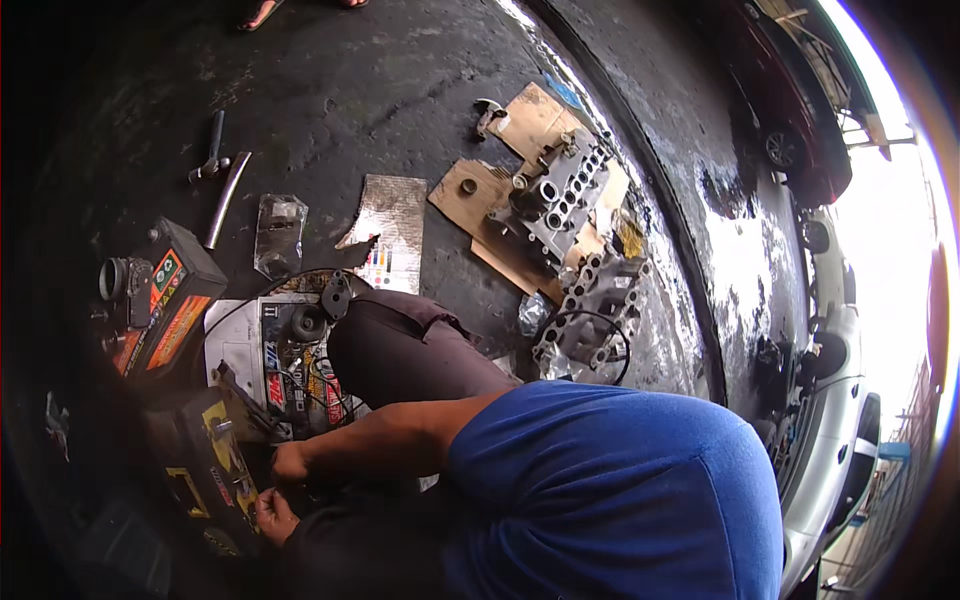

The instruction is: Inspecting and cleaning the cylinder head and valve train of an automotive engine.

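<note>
My right forearm, below a blue sleeve, reaches to the left side of the view. At its end my right hand (290, 463) is curled in, its fingertips lost in shadow. Just below it, my left hand (275, 516) has its fingers bent and pinched together. Whatever lies between them is too small and dark to name. Both hands are close to a black box with yellow markings (215, 462), and the left one is right by its edge. A bent knee in dark trousers (410, 345) rises beside the right forearm.
Behind the box stands a black-and-orange battery (170, 295) with a metal throttle body (125, 285) against it. A hammer (212, 160) and a metal bar (228, 200) lie on the dark floor. Engine manifolds (570, 195) rest on cardboard (460, 200). Parked cars (825, 450) line the right.
</note>
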Action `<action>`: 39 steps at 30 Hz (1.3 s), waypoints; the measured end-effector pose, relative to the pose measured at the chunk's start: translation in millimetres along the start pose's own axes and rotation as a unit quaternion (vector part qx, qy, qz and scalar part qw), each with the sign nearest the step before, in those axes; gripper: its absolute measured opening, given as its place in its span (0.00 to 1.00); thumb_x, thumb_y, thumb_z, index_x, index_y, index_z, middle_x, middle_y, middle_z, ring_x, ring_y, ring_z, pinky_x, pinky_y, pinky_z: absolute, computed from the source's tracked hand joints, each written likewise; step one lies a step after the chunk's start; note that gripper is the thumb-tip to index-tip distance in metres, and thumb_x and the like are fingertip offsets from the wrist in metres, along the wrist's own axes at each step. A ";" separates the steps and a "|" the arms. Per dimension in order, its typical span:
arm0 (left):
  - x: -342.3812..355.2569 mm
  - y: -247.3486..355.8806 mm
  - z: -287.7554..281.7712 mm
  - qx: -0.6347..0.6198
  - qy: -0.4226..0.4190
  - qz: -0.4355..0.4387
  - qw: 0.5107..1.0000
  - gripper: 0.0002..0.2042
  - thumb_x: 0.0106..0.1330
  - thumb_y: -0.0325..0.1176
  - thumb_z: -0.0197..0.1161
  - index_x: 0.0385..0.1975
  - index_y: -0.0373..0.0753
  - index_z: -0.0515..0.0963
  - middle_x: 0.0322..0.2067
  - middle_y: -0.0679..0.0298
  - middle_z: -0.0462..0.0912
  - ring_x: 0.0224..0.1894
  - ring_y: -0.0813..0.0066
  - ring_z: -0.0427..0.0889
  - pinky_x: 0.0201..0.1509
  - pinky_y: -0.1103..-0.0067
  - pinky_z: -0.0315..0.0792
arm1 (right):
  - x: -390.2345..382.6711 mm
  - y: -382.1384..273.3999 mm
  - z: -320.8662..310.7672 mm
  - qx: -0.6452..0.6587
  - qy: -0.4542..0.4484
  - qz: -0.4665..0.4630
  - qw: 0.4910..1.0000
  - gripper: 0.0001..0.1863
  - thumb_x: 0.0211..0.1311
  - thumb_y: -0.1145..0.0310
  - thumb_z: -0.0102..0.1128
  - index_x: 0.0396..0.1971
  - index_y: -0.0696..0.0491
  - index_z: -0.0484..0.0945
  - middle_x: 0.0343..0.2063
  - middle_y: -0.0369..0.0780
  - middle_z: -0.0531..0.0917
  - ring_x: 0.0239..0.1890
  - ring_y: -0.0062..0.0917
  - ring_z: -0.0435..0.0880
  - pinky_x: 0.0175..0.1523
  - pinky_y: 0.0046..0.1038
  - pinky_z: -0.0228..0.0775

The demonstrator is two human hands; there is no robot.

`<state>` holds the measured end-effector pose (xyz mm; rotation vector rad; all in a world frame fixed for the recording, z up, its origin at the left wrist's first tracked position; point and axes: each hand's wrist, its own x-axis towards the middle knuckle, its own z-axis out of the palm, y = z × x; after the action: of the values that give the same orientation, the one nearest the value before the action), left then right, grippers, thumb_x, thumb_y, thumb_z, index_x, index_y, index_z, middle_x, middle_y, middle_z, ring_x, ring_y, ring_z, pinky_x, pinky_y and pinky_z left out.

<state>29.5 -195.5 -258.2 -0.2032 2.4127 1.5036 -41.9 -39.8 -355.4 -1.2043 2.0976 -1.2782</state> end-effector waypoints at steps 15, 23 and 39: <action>3.7 12.7 7.9 0.186 0.055 0.114 0.974 0.10 0.69 0.34 0.61 0.39 0.34 0.81 0.37 0.58 0.85 0.41 0.69 0.82 0.49 0.75 0.74 | -24.7 -12.6 -0.9 0.010 -0.012 0.192 0.981 0.18 0.52 0.63 0.58 0.42 0.54 0.83 0.39 0.43 0.85 0.41 0.31 0.85 0.45 0.31 0.77; -8.2 24.8 25.0 -0.033 0.164 -0.074 0.983 0.05 0.65 0.29 0.65 0.35 0.34 0.80 0.32 0.61 0.83 0.36 0.76 0.80 0.44 0.79 0.73 | -28.1 -50.9 -37.6 0.532 0.174 0.364 0.744 0.10 0.61 0.71 0.60 0.40 0.58 0.81 0.37 0.38 0.84 0.40 0.22 0.82 0.46 0.24 0.74; 65.9 -75.6 24.4 -0.505 0.201 -0.228 0.808 0.20 0.65 0.39 0.63 0.55 0.38 0.75 0.51 0.60 0.81 0.51 0.66 0.79 0.57 0.70 0.72 | 20.7 -43.7 -34.4 0.048 0.228 0.231 0.945 0.12 0.54 0.61 0.59 0.32 0.53 0.83 0.30 0.50 0.84 0.34 0.42 0.84 0.39 0.41 0.77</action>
<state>-8.4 -205.1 -353.7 -1.3113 1.3110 2.4554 -57.0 -48.5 -298.7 -0.3452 2.3989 -1.4991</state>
